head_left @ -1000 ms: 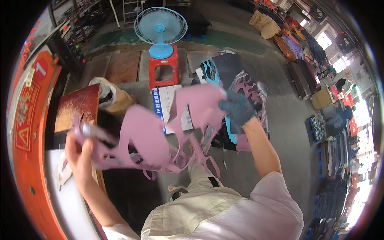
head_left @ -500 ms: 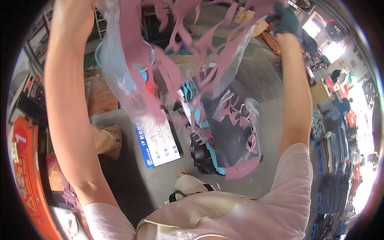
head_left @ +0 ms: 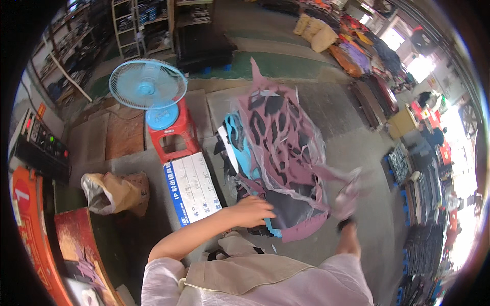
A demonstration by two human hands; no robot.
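A pink sheet with many long cut-outs (head_left: 273,115), edged in clear film, lies over a pile of dark, blue and pink sheets. The dark grey sheet (head_left: 291,206) shows at the pile's near end, with a plain pink sheet (head_left: 306,227) under it. Bare, my left hand (head_left: 253,210) hovers at the near left corner of the pile, fingers loosely apart and holding nothing. My dark-gloved right hand (head_left: 347,222) is at the pile's right, largely hidden behind a motion-blurred end of the pink sheet and film, which it appears to grip.
Left of the pile lies a white card with a blue edge (head_left: 193,188). Beyond it a blue fan (head_left: 148,86) stands by a red stool (head_left: 176,135). An open sack (head_left: 115,194) and an orange machine panel (head_left: 35,224) are at left; stacked dark sheets (head_left: 426,252) line the right.
Both hands have come down from high in front. The pink cut-out sheet, held up before, now lies spread on the pile. My left hand has let go of it.
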